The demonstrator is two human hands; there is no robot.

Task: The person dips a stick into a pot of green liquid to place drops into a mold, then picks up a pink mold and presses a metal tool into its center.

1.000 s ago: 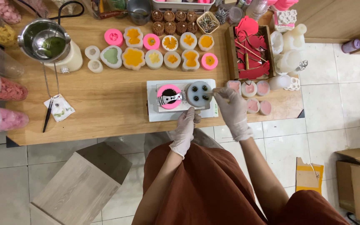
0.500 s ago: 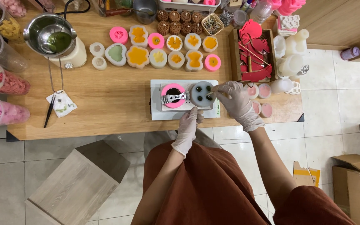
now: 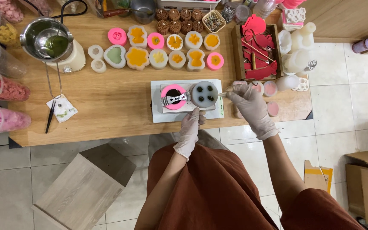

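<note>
Two gloved hands are mid-fill, I judge: my left hand (image 3: 191,124) rests loose against the scale (image 3: 186,101) at frame centre, my right hand (image 3: 248,102) pinches a small tool (image 3: 225,93) beside the grey mold (image 3: 204,94), needing steady aim next.

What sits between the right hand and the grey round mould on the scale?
Nothing visible does. The right hand is just right of the grey mould, pinching a thin stick whose tip points toward it; only bare scale edge lies between. The pink mould is on its far side.
</note>
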